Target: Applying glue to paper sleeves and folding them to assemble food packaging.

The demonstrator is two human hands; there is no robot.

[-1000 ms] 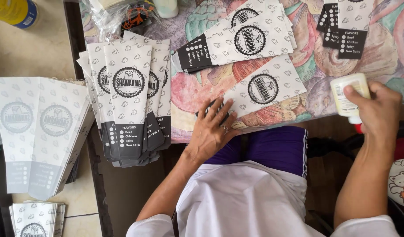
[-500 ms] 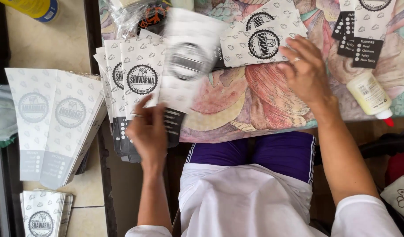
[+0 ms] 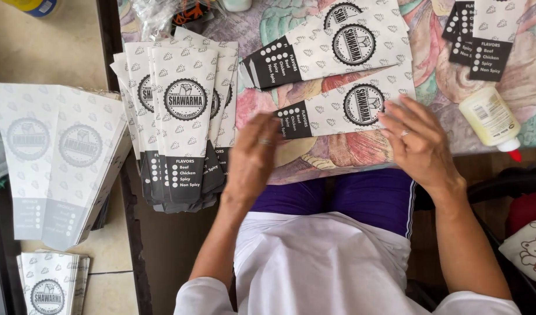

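- Paper sleeve (image 3: 343,108) lies flat on the desk (image 3: 349,154), near its front edge.
- My right hand (image 3: 419,143) rests on its right end, fingers (image 3: 396,114) spread flat.
- My left hand (image 3: 253,157) is at its dark end, fingers apart, holding nothing.
- I see a sleeve stack (image 3: 183,125) on the left and a glue bottle (image 3: 490,121) on the right.

In front of me on the counter (image 3: 314,160) lies a long white paper sleeve (image 3: 343,108) with a black round emblem and a black end panel; my right hand (image 3: 419,143) rests on its right end, my left hand (image 3: 253,157) hovers open at its dark end. Two more like it (image 3: 338,44) lie just above. A fanned stack of sleeves (image 3: 183,122) overhangs the counter's left edge. A pale glue bottle (image 3: 490,119) with a red tip lies right of my hand.
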